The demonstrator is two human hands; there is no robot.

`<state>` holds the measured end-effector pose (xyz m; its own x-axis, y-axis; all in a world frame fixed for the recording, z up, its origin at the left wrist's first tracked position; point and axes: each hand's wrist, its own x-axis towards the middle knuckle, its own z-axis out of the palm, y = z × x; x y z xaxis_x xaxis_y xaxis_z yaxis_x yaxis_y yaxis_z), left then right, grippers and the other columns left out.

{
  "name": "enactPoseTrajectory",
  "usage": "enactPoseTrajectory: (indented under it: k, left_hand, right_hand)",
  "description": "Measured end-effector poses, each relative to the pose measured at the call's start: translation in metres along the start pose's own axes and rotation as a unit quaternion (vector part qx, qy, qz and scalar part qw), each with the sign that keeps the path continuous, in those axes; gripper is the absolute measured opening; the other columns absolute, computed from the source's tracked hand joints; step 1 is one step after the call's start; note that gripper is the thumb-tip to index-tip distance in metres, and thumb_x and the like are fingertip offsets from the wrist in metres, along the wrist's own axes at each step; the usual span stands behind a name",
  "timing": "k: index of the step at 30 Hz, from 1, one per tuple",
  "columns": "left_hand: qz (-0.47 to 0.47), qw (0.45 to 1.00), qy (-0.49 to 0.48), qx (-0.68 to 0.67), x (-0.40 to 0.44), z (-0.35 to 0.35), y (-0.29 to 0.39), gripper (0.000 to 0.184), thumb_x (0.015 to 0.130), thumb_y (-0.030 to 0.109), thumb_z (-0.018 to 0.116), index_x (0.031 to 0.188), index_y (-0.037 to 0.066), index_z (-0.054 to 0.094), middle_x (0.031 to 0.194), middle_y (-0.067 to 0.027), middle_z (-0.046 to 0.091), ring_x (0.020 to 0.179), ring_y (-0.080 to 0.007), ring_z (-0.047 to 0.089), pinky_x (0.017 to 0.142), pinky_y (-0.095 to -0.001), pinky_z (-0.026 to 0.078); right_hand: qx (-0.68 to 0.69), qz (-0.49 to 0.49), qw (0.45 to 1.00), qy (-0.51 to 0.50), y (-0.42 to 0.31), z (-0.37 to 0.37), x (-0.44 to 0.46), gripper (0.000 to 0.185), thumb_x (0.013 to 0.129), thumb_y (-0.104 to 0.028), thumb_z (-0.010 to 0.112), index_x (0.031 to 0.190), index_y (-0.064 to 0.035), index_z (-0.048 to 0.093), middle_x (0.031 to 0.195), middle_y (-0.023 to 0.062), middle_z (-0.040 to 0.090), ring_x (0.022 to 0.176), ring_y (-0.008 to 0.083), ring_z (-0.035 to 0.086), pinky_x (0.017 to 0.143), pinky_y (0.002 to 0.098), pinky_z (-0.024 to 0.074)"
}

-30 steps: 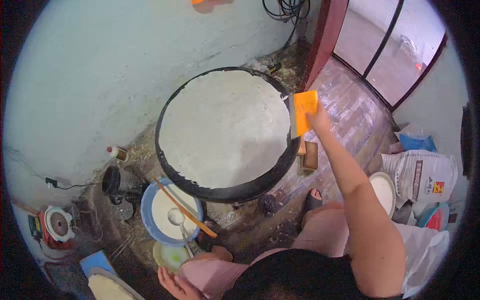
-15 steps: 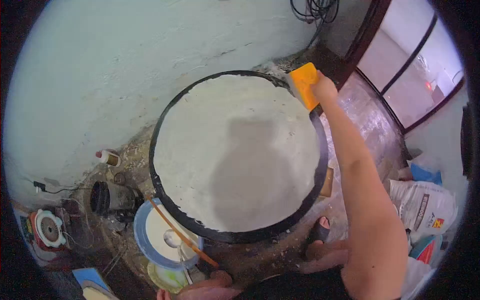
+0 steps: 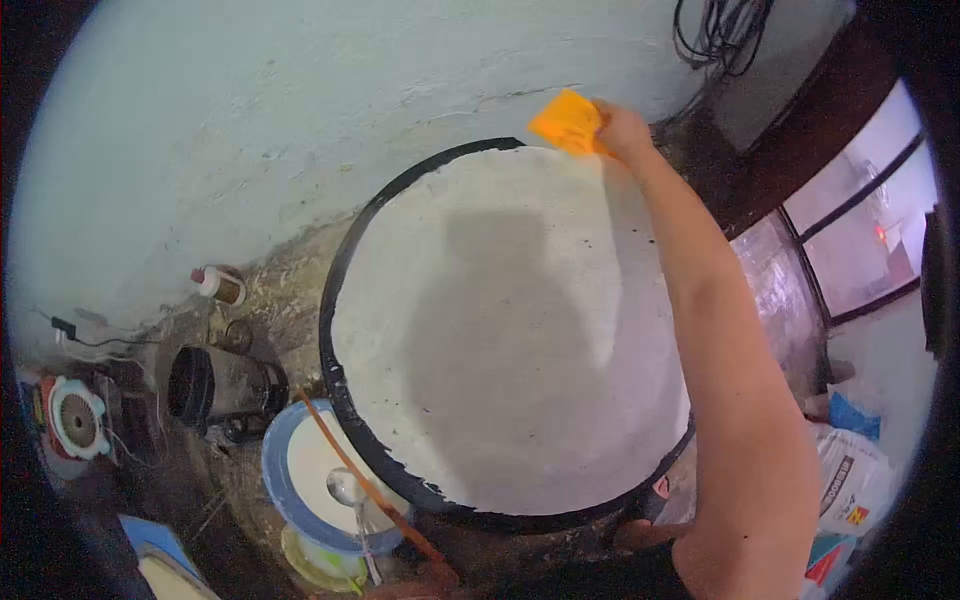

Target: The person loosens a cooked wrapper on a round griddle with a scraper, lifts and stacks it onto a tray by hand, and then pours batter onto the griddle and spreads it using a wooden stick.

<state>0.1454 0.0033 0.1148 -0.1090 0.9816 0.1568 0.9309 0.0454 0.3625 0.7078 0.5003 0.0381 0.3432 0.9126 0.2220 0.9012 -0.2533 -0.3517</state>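
Observation:
A wide round black griddle (image 3: 334,385) carries a thin white layer of batter (image 3: 560,440) over most of its top. My right hand (image 3: 624,130) grips an orange scraper (image 3: 567,121) at the griddle's far edge, near the wall. Below left of the griddle, a blue basin (image 3: 280,468) holds white liquid, with a metal ladle (image 3: 346,487) in it and a thin wooden stick (image 3: 372,490) lying across. My left hand is out of view.
Left of the basin lies a dark container (image 3: 225,384), with a bottle (image 3: 220,286) above it and a round fan-like device (image 3: 80,420) farther left. White sacks (image 3: 855,475) stand at the right. Coiled cable (image 3: 725,35) hangs on the wall.
My right hand has carried the orange scraper along the griddle's rim from the right side to the far side. The view has shifted, and my left hand has left it.

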Motion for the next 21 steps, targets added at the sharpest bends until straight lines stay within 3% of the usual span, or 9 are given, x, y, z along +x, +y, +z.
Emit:
enactPoseTrajectory:
  k: [3, 5, 7, 10, 13, 15, 19, 20, 21]
  left_hand:
    - [0.0, 1.0, -0.01, 0.011, -0.004, -0.002, -0.005, 0.028, 0.089, 0.017, 0.042, 0.105, -0.003, 0.053, 0.114, -0.0208, 0.046, 0.097, -0.0349, 0.05, 0.082, -0.0412, 0.04]
    - [0.044, 0.999, -0.003, 0.008, -0.017, 0.003, -0.021, 0.027, 0.088, 0.016, 0.043, 0.103, -0.004, 0.054, 0.113, -0.0215, 0.047, 0.096, -0.0346, 0.05, 0.082, -0.0407, 0.04]
    - [0.023, 0.999, -0.012, 0.02, -0.006, -0.005, -0.007, 0.026, 0.088, 0.016, 0.044, 0.102, -0.004, 0.054, 0.112, -0.022, 0.047, 0.095, -0.0344, 0.05, 0.082, -0.0404, 0.04]
    - [-0.01, 1.0, -0.014, 0.026, -0.008, -0.01, 0.006, 0.026, 0.087, 0.015, 0.044, 0.102, -0.004, 0.054, 0.112, -0.0224, 0.047, 0.095, -0.0342, 0.05, 0.082, -0.0399, 0.04]
    - [-0.021, 1.0, 0.008, -0.003, -0.018, -0.007, 0.0, 0.026, 0.087, 0.015, 0.044, 0.102, -0.004, 0.054, 0.112, -0.0217, 0.047, 0.095, -0.034, 0.05, 0.083, -0.0394, 0.04]
    - [-0.018, 0.999, 0.014, -0.031, -0.025, -0.012, -0.001, 0.026, 0.087, 0.014, 0.043, 0.103, -0.004, 0.053, 0.113, -0.0209, 0.047, 0.096, -0.0341, 0.05, 0.083, -0.0393, 0.039]
    - [-0.096, 0.988, 0.031, -0.113, -0.053, -0.013, -0.003, 0.026, 0.087, 0.014, 0.044, 0.104, -0.003, 0.052, 0.115, -0.0212, 0.046, 0.098, -0.0353, 0.049, 0.081, -0.0407, 0.041]
    - [-0.094, 0.988, 0.032, -0.115, -0.057, -0.015, -0.003, 0.026, 0.087, 0.014, 0.044, 0.104, -0.003, 0.052, 0.115, -0.0212, 0.046, 0.098, -0.0353, 0.049, 0.081, -0.0407, 0.041]
    - [-0.052, 0.994, 0.049, -0.083, -0.057, -0.019, -0.001, 0.026, 0.087, 0.013, 0.043, 0.107, -0.002, 0.051, 0.115, -0.0211, 0.045, 0.099, -0.035, 0.048, 0.078, -0.0407, 0.043]
  right_hand:
    - [0.148, -0.037, 0.982, -0.113, -0.093, -0.006, -0.017, 0.052, 0.068, 0.003, 0.051, 0.115, -0.0201, 0.052, 0.095, 0.0117, 0.061, 0.082, 0.022, 0.059, 0.074, 0.0317, 0.0445]
    - [0.244, -0.129, 0.958, -0.081, -0.115, 0.06, 0.014, 0.051, 0.069, 0.006, 0.049, 0.113, -0.0184, 0.054, 0.095, 0.0118, 0.061, 0.08, 0.0213, 0.059, 0.073, 0.0304, 0.0459]
    - [0.104, -0.221, 0.964, -0.102, -0.181, 0.049, -0.007, 0.049, 0.069, 0.006, 0.049, 0.112, -0.0171, 0.055, 0.095, 0.0106, 0.061, 0.078, 0.0204, 0.058, 0.071, 0.0297, 0.0475]
    - [0.14, -0.292, 0.92, -0.221, -0.263, 0.051, -0.047, 0.048, 0.068, 0.003, 0.052, 0.111, -0.0184, 0.055, 0.099, 0.0101, 0.06, 0.086, 0.0238, 0.057, 0.075, 0.0324, 0.0461]
    - [0.223, -0.468, 0.831, -0.201, -0.32, 0.09, -0.096, 0.042, 0.067, -0.001, 0.056, 0.106, -0.0177, 0.058, 0.101, 0.0086, 0.059, 0.093, 0.0261, 0.055, 0.08, 0.0363, 0.0435]
    - [0.203, -0.517, 0.763, -0.332, -0.35, 0.08, -0.15, 0.038, 0.068, -0.008, 0.057, 0.104, -0.0173, 0.059, 0.097, 0.0087, 0.06, 0.089, 0.0266, 0.057, 0.078, 0.0373, 0.0441]
    - [0.219, -0.682, 0.579, -0.389, -0.341, 0.042, -0.286, 0.031, 0.063, -0.012, 0.056, 0.092, -0.0173, 0.063, 0.087, 0.0063, 0.063, 0.085, 0.0275, 0.058, 0.071, 0.0397, 0.0455]
    - [0.117, -0.667, 0.578, -0.456, -0.331, 0.008, -0.324, 0.024, 0.063, -0.016, 0.057, 0.086, -0.0177, 0.065, 0.082, 0.0065, 0.063, 0.078, 0.0278, 0.06, 0.064, 0.04, 0.0474]
    - [0.11, -0.701, 0.579, -0.403, -0.305, -0.011, -0.36, 0.016, 0.065, -0.016, 0.057, 0.078, -0.0151, 0.066, 0.077, 0.0079, 0.063, 0.071, 0.0279, 0.061, 0.057, 0.04, 0.0482]
